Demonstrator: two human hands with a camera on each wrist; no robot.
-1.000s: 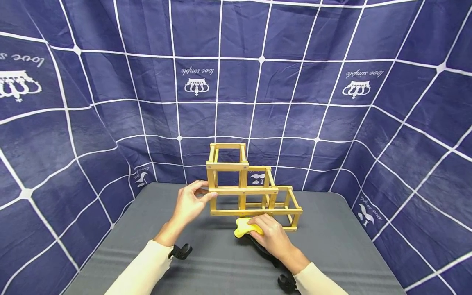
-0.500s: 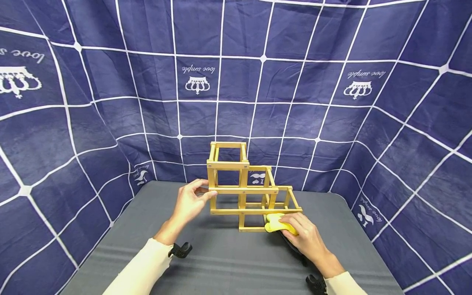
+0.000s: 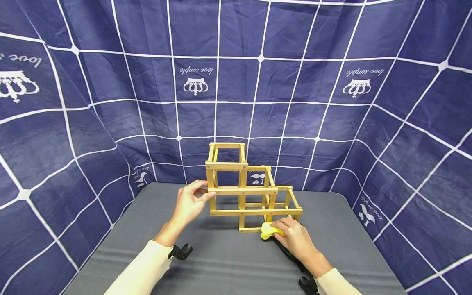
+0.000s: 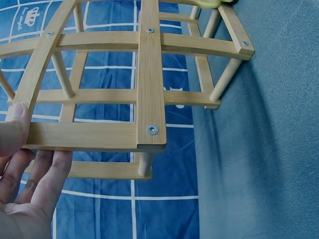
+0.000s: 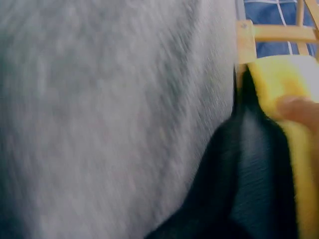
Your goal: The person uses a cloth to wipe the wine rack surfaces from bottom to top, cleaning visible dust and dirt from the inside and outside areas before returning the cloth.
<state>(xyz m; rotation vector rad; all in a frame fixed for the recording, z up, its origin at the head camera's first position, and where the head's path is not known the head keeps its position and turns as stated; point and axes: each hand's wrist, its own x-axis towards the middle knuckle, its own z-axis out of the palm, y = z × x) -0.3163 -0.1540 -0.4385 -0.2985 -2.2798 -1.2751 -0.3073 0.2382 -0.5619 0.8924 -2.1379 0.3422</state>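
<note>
A stepped wooden rack point(image 3: 228, 191) of light slats and round dowels stands on the grey surface, tallest at its left. My left hand point(image 3: 189, 205) grips its left side; in the left wrist view the thumb lies on one slat point(image 4: 84, 134) and the fingers curl beneath. My right hand point(image 3: 295, 238) holds a yellow sponge point(image 3: 268, 232) with a notched, rounded end, close in front of the rack's lower right section. In the right wrist view the blurred sponge point(image 5: 279, 74) shows with one fingertip on it; most of that hand is out of frame.
A grey cloth-covered surface point(image 3: 221, 266) lies under everything. Blue curtains point(image 3: 236, 82) with white grid lines enclose the back and both sides. Black wrist mounts point(image 3: 180, 251) sit at both cuffs, and a black strip point(image 3: 289, 254) runs below the right hand.
My right hand has carried the sponge rightward along the rack's lower front, then back a little left and nearer to me. The left hand and the rack have stayed in place.
</note>
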